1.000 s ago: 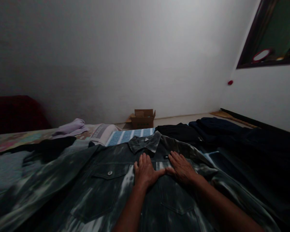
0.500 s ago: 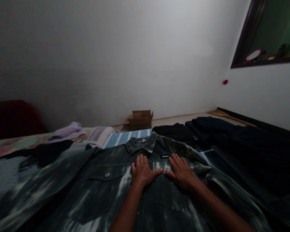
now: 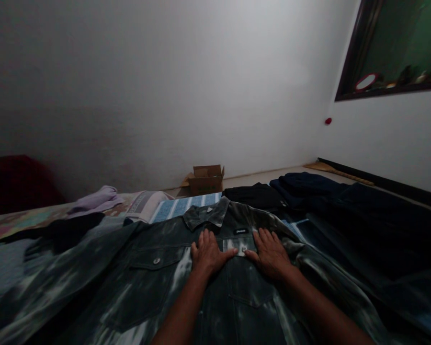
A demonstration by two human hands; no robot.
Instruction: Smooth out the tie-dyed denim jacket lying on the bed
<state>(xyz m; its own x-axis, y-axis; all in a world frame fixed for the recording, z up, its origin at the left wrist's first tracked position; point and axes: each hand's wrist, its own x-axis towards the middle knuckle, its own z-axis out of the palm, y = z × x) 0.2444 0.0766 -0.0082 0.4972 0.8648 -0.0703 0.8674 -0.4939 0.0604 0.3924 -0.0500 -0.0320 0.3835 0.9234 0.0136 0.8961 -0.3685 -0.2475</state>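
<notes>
Resting left hand (image 3: 209, 254) and right hand (image 3: 272, 254) open and flat, not closing the grip, on the chest of the jacket (image 3: 154, 287), just below the collar (image 3: 217, 216). Possibly risking creases by pushing unevenly, or dragging the dark clothes (image 3: 345, 211) at right by sweeping wide. Bordering those and the grey garment (image 3: 3, 263) at left, likely cramping sideways moves; leaving freer room upward, before the wall (image 3: 165, 96).

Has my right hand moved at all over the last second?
Yes, slightly to the right: the right hand now sits farther right of the box, and the label, partly covered earlier, shows whole.
</notes>
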